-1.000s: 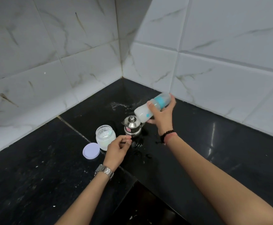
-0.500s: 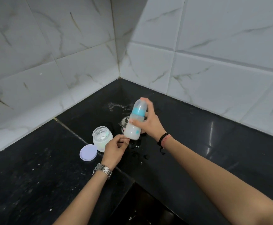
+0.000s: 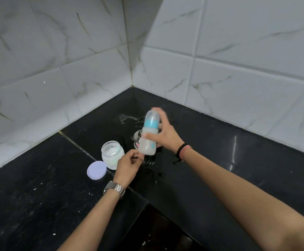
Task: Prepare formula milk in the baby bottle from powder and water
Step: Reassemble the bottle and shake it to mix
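**Over the black counter: bottle upright in my right hand**

On the near side of the view, my two bare forearms reach out over the black stone counter [image 3: 39, 205]. A metal watch [image 3: 114, 189] sits on my left wrist, and dark and pink bead bracelets [image 3: 183, 151] ring the right one.

A little further out, my left hand [image 3: 127, 166] rests low by the counter with its fingers curled in, thumb and forefinger pinched together on something thin and dark; I cannot tell what it is. Just left of that hand lies a pale lilac lid [image 3: 96, 170], flat on the stone, and touching its far edge stands the open glass jar [image 3: 112, 154] with white powder inside.

Beyond the left hand, my right hand [image 3: 165, 137] grips the baby bottle [image 3: 149, 136] round its body, fingers wrapped behind and thumb across the front. The bottle is held nearly upright above the counter, its clear cap on top, teal collar below it, and milky liquid filling the lower part. Its outline is slightly blurred.

Behind the bottle, mostly hidden, stands a small steel vessel [image 3: 136, 139]. Further back, a wet splash [image 3: 127, 117] marks the stone near the corner of the white marbled wall tiles [image 3: 220, 60].
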